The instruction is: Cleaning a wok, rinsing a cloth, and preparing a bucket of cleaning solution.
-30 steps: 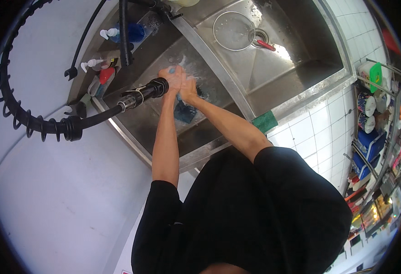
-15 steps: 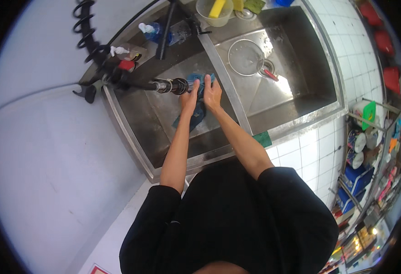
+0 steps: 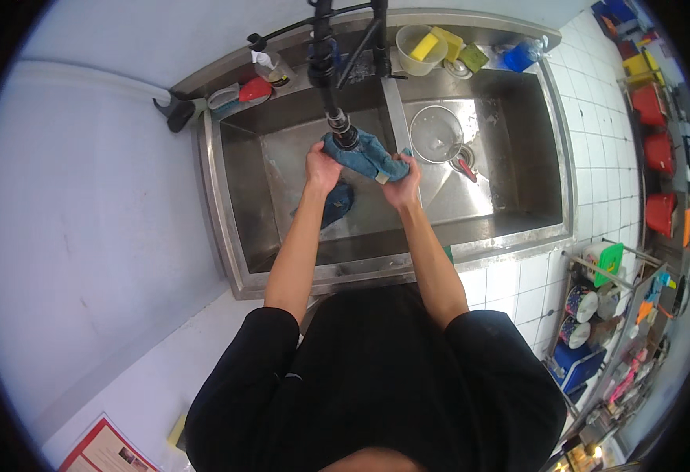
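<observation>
My left hand (image 3: 323, 168) and right hand (image 3: 404, 185) grip opposite ends of blue cloth (image 3: 372, 159), below the spray nozzle (image 3: 345, 137).

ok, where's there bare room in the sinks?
Right basin: floor between strainer and front wall. Left basin: floor between its left wall and left hand. Crowded: back ledge, with tub, yellow sponges, blue bottle; also by the spray nozzle, where left hand and right hand hold blue cloth.

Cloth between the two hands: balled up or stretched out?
Stretched out, though not flat: the blue cloth runs from the left hand to the right hand, with creases and folds along it.
</observation>
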### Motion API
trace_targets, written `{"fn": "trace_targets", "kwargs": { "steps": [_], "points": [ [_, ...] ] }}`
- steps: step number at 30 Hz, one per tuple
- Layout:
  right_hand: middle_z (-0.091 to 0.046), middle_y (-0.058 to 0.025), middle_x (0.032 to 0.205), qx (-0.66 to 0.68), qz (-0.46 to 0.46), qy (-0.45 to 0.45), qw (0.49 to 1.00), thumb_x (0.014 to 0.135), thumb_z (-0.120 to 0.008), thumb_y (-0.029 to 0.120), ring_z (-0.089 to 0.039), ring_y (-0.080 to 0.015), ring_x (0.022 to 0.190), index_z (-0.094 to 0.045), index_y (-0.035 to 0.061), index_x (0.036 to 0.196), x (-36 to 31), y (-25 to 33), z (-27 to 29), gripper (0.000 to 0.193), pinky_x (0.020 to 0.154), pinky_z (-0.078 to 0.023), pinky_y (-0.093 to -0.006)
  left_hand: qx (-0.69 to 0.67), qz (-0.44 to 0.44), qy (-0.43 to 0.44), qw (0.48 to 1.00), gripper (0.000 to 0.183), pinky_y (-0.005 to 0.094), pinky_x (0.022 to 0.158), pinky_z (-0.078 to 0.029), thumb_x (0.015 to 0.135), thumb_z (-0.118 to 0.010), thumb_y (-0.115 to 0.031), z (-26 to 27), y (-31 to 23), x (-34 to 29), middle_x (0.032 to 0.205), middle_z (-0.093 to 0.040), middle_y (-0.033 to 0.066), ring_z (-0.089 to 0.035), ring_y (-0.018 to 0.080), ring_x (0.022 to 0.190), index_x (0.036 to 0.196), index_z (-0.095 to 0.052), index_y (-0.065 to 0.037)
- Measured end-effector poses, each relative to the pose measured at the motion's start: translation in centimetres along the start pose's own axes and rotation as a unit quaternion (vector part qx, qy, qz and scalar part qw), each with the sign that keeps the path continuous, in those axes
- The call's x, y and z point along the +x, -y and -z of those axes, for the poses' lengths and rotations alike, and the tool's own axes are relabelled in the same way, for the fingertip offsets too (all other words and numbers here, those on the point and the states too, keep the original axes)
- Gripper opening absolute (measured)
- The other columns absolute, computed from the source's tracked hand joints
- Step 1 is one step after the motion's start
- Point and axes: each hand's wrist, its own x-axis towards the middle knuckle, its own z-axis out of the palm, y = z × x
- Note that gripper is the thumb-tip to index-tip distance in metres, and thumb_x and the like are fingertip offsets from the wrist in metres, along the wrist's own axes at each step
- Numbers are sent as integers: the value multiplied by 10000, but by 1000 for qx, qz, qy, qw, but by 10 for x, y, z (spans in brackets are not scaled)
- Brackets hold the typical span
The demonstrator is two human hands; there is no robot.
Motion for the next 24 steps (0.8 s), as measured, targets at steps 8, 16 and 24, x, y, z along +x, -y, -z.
{"fn": "trace_targets", "kwargs": {
  "steps": [8,16,24],
  "points": [
    [-570,-105,1150,-534,54,79,840,801,-608,126,-528,-216,1074,-509,24,1258,-17,14,-7,478,974,-381,-329,121,-48,-3,991,275,387,956,-475,922,-491,-135,-42,4,-23,1158,-616,129,-596,247,1064,1150,-564,0],
    [-614,-49,1093,-277,-134,96,947,889,-595,355,-542,-173,1021,-613,59,1149,-6,8,-33,394,934,-377,-332,132,45,24,990,316,372,903,-502,972,-528,-268,-54,-29,-36,1108,-640,75,-622,204,1011,1147,-578,-9],
    [-646,3,923,-432,-86,93,893,913,-603,217,-559,-90,785,-642,81,912,14,-14,-37,142,759,-422,-241,314,55,-14,948,369,361,880,-496,974,-524,-340,-38,-64,-50,1123,-630,70,-602,199,1003,1159,-567,-23]
  ]
}}
